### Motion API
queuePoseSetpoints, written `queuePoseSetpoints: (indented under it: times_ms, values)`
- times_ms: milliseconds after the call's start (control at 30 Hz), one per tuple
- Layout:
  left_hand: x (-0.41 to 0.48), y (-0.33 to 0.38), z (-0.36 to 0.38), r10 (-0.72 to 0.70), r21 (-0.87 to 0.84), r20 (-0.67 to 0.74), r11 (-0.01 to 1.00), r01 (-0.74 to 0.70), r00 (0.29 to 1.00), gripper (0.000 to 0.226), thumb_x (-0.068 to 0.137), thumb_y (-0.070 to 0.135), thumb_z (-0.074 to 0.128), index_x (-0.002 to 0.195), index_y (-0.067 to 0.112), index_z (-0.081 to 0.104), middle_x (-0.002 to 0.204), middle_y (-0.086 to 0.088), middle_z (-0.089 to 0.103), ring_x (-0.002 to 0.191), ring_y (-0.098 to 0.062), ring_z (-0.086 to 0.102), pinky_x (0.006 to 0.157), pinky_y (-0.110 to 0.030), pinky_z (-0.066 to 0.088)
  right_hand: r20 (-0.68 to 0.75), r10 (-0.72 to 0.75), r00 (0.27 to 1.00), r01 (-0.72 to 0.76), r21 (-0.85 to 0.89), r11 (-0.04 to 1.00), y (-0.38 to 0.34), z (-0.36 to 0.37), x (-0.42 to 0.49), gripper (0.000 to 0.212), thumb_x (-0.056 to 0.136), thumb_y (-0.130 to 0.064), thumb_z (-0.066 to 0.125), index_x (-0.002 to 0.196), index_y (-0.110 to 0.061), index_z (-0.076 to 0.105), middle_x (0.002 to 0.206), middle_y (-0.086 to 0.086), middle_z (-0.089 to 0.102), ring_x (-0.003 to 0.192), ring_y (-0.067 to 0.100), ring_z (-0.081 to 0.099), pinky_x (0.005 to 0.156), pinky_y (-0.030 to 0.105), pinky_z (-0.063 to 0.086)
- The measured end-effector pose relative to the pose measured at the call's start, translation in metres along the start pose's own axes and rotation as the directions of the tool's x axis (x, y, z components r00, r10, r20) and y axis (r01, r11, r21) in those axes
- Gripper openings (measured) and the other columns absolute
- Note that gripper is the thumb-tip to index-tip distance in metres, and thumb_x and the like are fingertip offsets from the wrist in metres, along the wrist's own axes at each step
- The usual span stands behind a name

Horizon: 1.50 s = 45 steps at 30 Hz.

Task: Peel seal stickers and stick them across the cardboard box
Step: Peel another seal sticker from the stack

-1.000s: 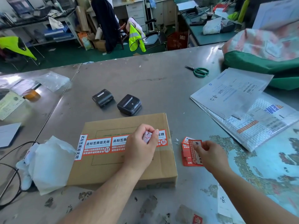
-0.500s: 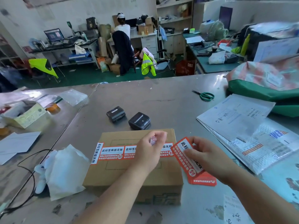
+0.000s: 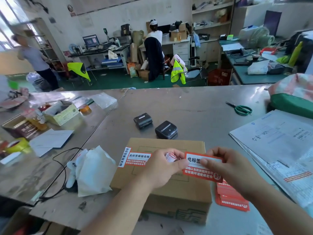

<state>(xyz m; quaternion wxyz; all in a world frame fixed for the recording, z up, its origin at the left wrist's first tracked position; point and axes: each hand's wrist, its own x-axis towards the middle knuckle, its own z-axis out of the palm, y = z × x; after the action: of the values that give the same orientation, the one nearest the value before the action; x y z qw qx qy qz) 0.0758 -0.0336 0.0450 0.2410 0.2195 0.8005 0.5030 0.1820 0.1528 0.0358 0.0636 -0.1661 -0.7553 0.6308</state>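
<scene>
Sticker [image 3: 204, 173] pinched between right hand [image 3: 227, 167] thumb and fingers, left hand [image 3: 160, 168] curled round crumpled paper [image 3: 171, 156], thumb touching sticker, above box [image 3: 169, 144]

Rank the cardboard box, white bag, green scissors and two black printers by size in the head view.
1. cardboard box
2. white bag
3. left printer and right printer: alike, unranked
4. green scissors, though farther away, so unsure

Box-top sticker strip [image 3: 138, 159] half hidden behind the left hand [image 3: 162, 168]
</scene>
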Motion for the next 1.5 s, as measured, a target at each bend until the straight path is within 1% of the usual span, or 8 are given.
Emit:
queuePoseSetpoints:
  times_ms: [133,267,400,600,733,867,1100,1500]
  values:
    - [-0.002,-0.003,-0.002,-0.016,-0.117,-0.003,0.993,0.016,1.0,0.017,0.086,0.034,0.071,0.085,0.017,0.07,0.086,0.001,0.076,0.079,-0.011,0.072,0.077,-0.024,0.054,0.053,0.022,0.998,-0.025,0.067,0.997,0.003,0.002,-0.001,0.034,0.073,-0.031,0.077,0.094,-0.006,0.071,0.078,0.012,0.077,0.064,0.019,0.068,0.06,0.03,0.053]
    - [-0.006,0.002,0.003,0.012,-0.188,0.1,0.982,0.007,0.995,0.019,0.094,0.027,0.062,0.075,0.021,0.063,0.062,0.013,0.066,0.044,0.003,0.052,0.05,-0.01,0.036,-0.053,0.068,0.996,-0.059,0.159,0.986,0.012,0.0,0.002,0.027,0.083,-0.024,0.076,0.094,0.0,0.068,0.078,0.017,0.076,0.059,0.022,0.066,0.062,0.038,0.051]
    - [-0.002,0.002,0.012,0.067,-0.285,0.144,0.958,-0.023,0.987,0.027,0.089,0.035,0.061,0.065,0.025,0.057,0.059,0.01,0.058,0.047,-0.01,0.028,0.049,-0.023,0.02,-0.134,0.088,0.987,-0.067,0.156,0.985,0.02,-0.005,0.001,0.018,0.095,-0.017,0.065,0.089,-0.001,0.068,0.067,0.014,0.07,0.052,0.023,0.066,0.055,0.034,0.046]
    - [0.004,0.005,0.034,0.081,-0.347,0.112,0.937,-0.037,0.99,0.026,0.084,0.035,0.061,0.063,0.022,0.053,0.059,0.005,0.052,0.049,-0.013,0.023,0.048,-0.025,0.015,-0.396,-0.052,0.917,-0.049,-0.241,0.969,0.028,-0.006,-0.008,0.023,0.086,-0.026,0.076,0.1,-0.029,0.059,0.087,-0.008,0.069,0.079,0.007,0.065,0.065,0.02,0.043]
    - [0.006,0.002,0.049,0.074,-0.406,0.107,0.914,-0.024,0.991,0.027,0.085,0.032,0.063,0.062,0.022,0.054,0.054,0.006,0.044,0.049,-0.013,0.02,0.05,-0.028,0.013,-0.31,-0.337,0.889,0.14,-0.518,0.844,0.038,-0.006,-0.017,0.007,0.091,-0.03,0.067,0.094,-0.027,0.074,0.103,-0.013,0.061,0.101,0.01,0.056,0.082,0.015,0.038]
    - [0.007,0.002,0.059,0.072,-0.477,0.136,0.879,0.001,0.988,0.024,0.086,0.032,0.062,0.067,0.021,0.054,0.053,0.005,0.042,0.045,-0.008,0.028,0.049,-0.027,0.016,-0.141,-0.308,0.941,0.246,-0.341,0.907,0.036,-0.01,-0.029,0.026,0.092,-0.036,0.051,0.091,-0.036,0.077,0.103,-0.024,0.067,0.105,-0.006,0.06,0.082,0.004,0.039]
    - [0.011,0.004,0.074,0.052,-0.537,0.204,0.841,0.068,0.978,0.026,0.088,0.032,0.066,0.075,0.015,0.051,0.052,0.003,0.042,0.043,-0.01,0.027,0.052,-0.033,0.013,-0.123,-0.328,0.937,0.315,-0.116,0.942,0.046,-0.018,-0.039,0.035,0.099,-0.039,0.044,0.112,-0.032,0.077,0.106,-0.009,0.074,0.095,0.016,0.071,0.076,0.039,0.055]
    - [0.014,0.004,0.089,0.073,-0.567,0.248,0.819,0.084,0.966,0.021,0.083,0.033,0.064,0.076,0.015,0.057,0.052,0.0,0.039,0.04,-0.009,0.025,0.052,-0.033,0.011,-0.16,-0.341,0.926,0.328,-0.106,0.939,0.052,-0.029,-0.044,0.043,0.098,-0.041,0.04,0.112,-0.027,0.078,0.104,-0.009,0.074,0.098,0.016,0.069,0.079,0.025,0.05]
